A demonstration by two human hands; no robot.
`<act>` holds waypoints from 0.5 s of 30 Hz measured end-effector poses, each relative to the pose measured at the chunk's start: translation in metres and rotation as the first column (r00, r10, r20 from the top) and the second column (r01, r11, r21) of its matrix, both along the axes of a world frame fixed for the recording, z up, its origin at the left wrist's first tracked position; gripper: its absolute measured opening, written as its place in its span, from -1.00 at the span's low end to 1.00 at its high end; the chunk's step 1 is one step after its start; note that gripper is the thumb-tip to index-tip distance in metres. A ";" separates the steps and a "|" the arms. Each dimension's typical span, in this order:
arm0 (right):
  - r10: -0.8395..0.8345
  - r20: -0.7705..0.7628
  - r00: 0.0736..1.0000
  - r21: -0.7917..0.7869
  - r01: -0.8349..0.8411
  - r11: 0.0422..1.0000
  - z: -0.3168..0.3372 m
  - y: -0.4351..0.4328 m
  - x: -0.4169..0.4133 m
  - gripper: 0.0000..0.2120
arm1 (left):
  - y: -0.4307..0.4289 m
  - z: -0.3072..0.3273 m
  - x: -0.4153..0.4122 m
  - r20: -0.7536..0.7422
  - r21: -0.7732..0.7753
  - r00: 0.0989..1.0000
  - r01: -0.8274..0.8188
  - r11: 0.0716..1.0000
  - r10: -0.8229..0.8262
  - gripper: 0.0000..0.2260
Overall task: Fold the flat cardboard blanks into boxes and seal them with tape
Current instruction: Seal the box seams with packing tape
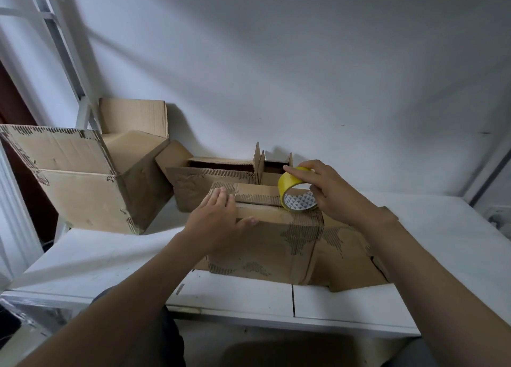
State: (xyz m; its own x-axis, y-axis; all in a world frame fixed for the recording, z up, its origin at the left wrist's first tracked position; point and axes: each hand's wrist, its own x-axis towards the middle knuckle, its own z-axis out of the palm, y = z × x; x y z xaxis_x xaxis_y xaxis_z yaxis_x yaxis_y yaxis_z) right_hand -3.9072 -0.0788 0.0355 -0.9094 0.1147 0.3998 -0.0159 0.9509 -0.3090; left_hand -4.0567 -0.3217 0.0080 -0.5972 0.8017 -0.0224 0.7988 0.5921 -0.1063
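Head view, looking down over a white surface (91, 256) set against a pale wall. A folded cardboard box (262, 245) stands near the front middle of the surface, its outer paper torn away in patches so the corrugated ribs show. Its top flaps are closed, with a seam running across the top.

The left hand (218, 220) lies spread and flat on the left end of the box top, fingers pressing the flaps down and the thumb hooked over the near upper edge; it grips nothing. The right hand (329, 192) is curled around a roll of yellow tape (297, 191), fingers over the top of the roll and thumb at its side. The roll stands on edge on the right part of the box top, touching the cardboard at the seam; its inner core is white with a grey triangle pattern.

A flat piece of torn cardboard (351, 259) lies just right of the box, partly under the right forearm. Behind the box are two smaller open boxes (221, 173), side by side near the wall. Farther left, a large open box (80, 178) sits tilted at the surface's left edge, beside a white metal frame (69, 62).
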 end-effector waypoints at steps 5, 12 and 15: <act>0.021 -0.111 0.994 -0.166 -0.039 0.985 -0.013 0.007 0.009 -0.24 | -0.004 0.000 -0.003 0.009 -0.016 1.000 -0.030 0.999 0.030 0.23; 0.006 -0.139 0.990 -0.186 -0.032 0.982 -0.009 0.015 0.015 -0.32 | 0.003 -0.001 -0.001 0.008 -0.065 0.999 -0.048 0.997 0.049 0.27; -0.001 -0.121 0.993 -0.149 -0.017 0.989 0.006 0.012 0.012 -0.30 | 0.004 -0.002 -0.005 -0.017 -0.083 0.998 -0.057 0.995 0.056 0.29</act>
State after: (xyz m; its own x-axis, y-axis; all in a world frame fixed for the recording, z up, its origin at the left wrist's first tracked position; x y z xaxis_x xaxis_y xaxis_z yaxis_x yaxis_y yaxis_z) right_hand -3.8948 -0.0671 0.0412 -0.8566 0.1743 0.4856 -0.0694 0.8937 -0.4433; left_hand -4.0620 -0.3182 0.0065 -0.6425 0.7623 -0.0785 0.7622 0.6250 -0.1690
